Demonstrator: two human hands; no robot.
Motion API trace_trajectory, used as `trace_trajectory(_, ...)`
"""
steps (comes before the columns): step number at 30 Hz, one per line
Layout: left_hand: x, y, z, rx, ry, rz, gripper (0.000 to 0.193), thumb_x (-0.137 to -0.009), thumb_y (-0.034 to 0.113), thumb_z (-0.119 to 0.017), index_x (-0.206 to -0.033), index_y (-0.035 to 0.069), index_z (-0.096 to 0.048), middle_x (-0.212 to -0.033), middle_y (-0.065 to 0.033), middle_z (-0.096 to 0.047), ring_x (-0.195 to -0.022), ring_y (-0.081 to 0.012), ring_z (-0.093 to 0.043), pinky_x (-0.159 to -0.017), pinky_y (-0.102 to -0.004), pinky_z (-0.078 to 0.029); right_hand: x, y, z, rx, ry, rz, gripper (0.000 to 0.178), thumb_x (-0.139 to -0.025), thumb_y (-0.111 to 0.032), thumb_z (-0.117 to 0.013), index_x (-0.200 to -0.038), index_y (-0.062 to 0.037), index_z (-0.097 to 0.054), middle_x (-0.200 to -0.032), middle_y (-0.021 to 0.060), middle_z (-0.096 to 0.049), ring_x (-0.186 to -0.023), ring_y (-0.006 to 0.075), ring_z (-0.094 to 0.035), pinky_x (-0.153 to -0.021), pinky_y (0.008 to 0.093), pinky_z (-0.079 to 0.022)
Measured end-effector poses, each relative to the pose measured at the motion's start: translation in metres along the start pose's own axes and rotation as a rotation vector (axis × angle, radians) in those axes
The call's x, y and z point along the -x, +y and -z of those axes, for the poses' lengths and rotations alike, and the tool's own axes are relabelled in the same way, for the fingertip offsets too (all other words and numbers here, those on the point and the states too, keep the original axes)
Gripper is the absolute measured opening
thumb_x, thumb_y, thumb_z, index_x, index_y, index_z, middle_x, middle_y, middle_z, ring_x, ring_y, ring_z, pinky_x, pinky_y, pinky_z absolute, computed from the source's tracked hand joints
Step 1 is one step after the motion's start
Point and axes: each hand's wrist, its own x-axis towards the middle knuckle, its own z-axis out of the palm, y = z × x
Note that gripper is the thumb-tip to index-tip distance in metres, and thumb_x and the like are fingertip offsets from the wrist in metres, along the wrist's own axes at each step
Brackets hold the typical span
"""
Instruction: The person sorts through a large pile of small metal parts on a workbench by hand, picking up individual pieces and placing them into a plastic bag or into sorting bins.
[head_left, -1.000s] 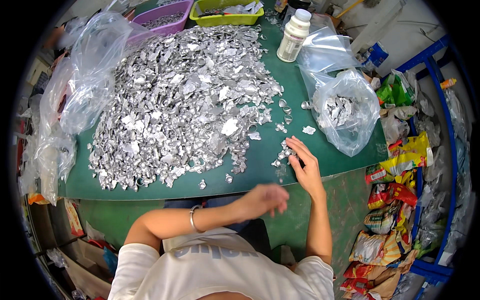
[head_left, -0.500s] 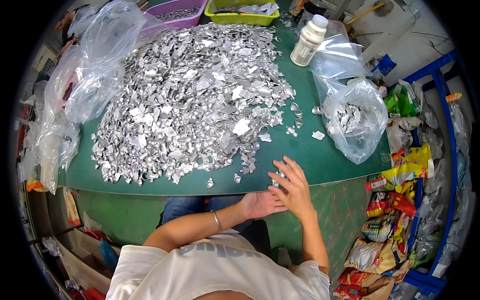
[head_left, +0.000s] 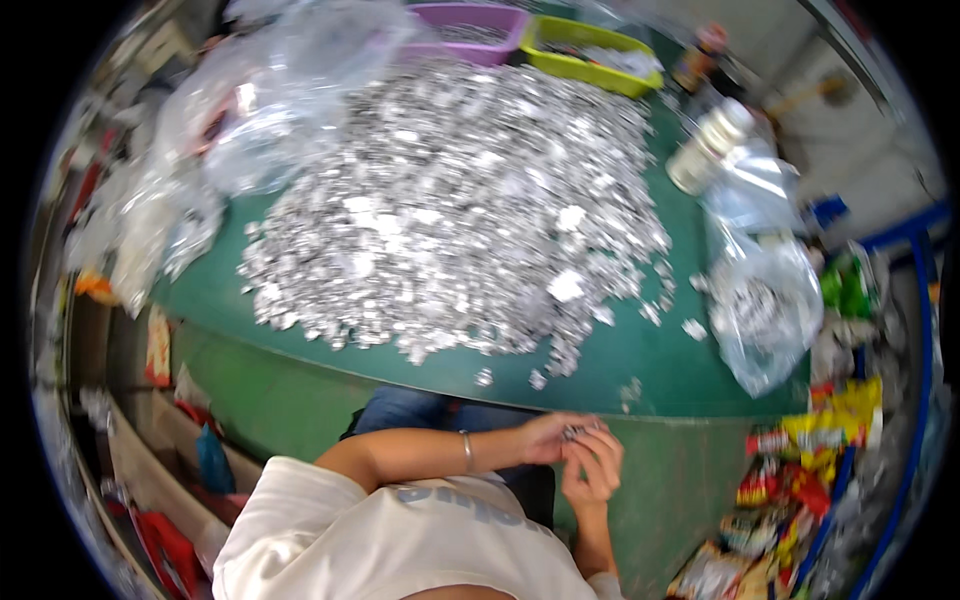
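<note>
Just in front of the table edge my hands meet. My left hand [head_left: 548, 438], with a bracelet on its wrist, is closed with the fingertips around a small silvery metal piece [head_left: 572, 432]. Against it my right hand [head_left: 597, 468] has its fingers bent in and touching the same piece; blur hides the exact grip. Beyond them a large heap of small, flat, silvery metal pieces [head_left: 450, 220] spreads over the green table [head_left: 330, 362]. A few loose pieces lie by the heap's near edge, and a faint small cluster [head_left: 630, 395] sits at the table edge near my right hand.
A clear bag [head_left: 765, 340] of metal pieces lies at the right, with a white bottle [head_left: 708, 148] behind it. Purple [head_left: 515, 22] and yellow-green [head_left: 590, 72] bins stand at the back. Crumpled plastic bags [head_left: 265, 130] cover the left; colourful packets [head_left: 835, 415] line the right.
My right hand has drawn back from the table edge and met my left hand, with a small metal piece now between them. The view has turned and shifted, and the picture is blurred.
</note>
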Motion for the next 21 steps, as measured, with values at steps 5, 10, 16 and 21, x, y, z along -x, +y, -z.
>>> trace_trajectory(5, 0.068, 0.015, -0.035, -0.233, 0.214, 0.169, 0.023, -0.089, 0.023, -0.059, -0.100, 0.003, -0.062, -0.086, -0.0037, -0.063, -0.067, -0.0065, -0.059, -0.053, -0.0154, -0.049, -0.016, 0.002, -0.006, -0.020, 0.127, -0.040, 0.011, -0.080, 0.007, -0.052, -0.087, 0.0062, -0.060, -0.083, 0.0149, -0.059, -0.075, 0.0291, -0.055, -0.071, 0.0392, -0.046)
trace_trajectory(10, 0.157, 0.051, -0.065, -0.271, 0.301, -0.162, 0.023, -0.089, 0.018, -0.058, -0.102, -0.002, -0.060, -0.096, -0.0071, -0.062, -0.083, -0.0103, -0.059, -0.065, -0.0190, -0.050, -0.024, 0.005, -0.032, -0.176, 0.228, -0.170, 0.010, -0.084, 0.004, -0.049, -0.085, 0.0083, -0.057, -0.076, 0.0149, -0.055, -0.068, 0.0264, -0.053, -0.062, 0.0350, -0.045)
trace_trajectory(16, 0.238, 0.097, -0.063, -0.041, 0.303, -0.681, 0.019, -0.090, 0.011, -0.056, -0.101, -0.003, -0.058, -0.097, -0.0079, -0.059, -0.077, -0.0101, -0.056, -0.057, -0.0186, -0.048, -0.035, 0.015, -0.050, -0.221, 0.201, -0.237, 0.012, -0.085, 0.003, -0.048, -0.087, 0.0088, -0.058, -0.084, 0.0145, -0.055, -0.068, 0.0224, -0.052, -0.061, 0.0312, -0.046)
trace_trajectory(21, 0.281, 0.138, -0.066, 0.165, 0.361, -1.029, 0.022, -0.090, 0.015, -0.055, -0.102, -0.004, -0.053, -0.091, -0.0114, -0.054, -0.067, -0.0110, -0.050, -0.050, -0.0187, -0.044, -0.070, -0.010, -0.048, -0.091, 0.176, -0.214, 0.011, -0.084, 0.004, -0.053, -0.089, 0.0057, -0.062, -0.084, 0.0140, -0.060, -0.070, 0.0235, -0.057, -0.065, 0.0325, -0.049)
